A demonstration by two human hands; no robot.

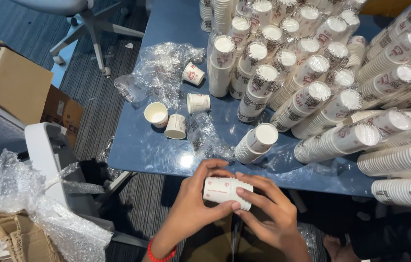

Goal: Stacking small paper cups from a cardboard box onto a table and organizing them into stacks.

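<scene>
A short stack of white paper cups lies sideways between both hands, below the near edge of the blue table. My left hand, with a red band at the wrist, grips the stack's left end. Around its right end my right hand curls its fingers. Just beyond my hands another short stack lies on the table. Several loose single cups sit to the left of it.
Many long cup stacks cover the table's middle and right. Clear plastic wrap lies on the table's left part. A cardboard box, bubble wrap and an office chair base stand on the carpet to the left.
</scene>
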